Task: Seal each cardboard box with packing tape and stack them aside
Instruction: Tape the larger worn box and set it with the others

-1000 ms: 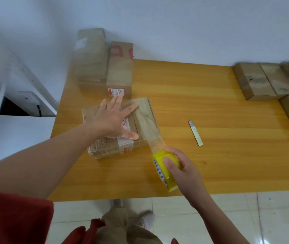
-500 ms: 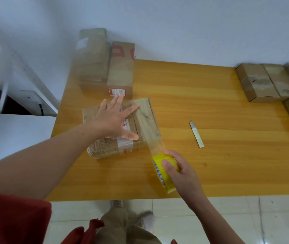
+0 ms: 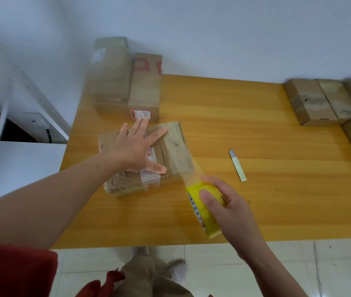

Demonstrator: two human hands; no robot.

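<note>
Our left hand [image 3: 137, 150] presses open-fingered on the brown cardboard box [image 3: 123, 183] while our right grip [image 3: 232, 211] curls round the yellow packing-tape roll [image 3: 195, 190] near the front edge of the wooden surface [image 3: 256, 202].

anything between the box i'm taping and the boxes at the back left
Nothing visible: only bare wooden table separates the brown cardboard box under the left hand from the back-left cardboard boxes. Clear tape ties it to the yellow tape roll in the right hand.
</note>
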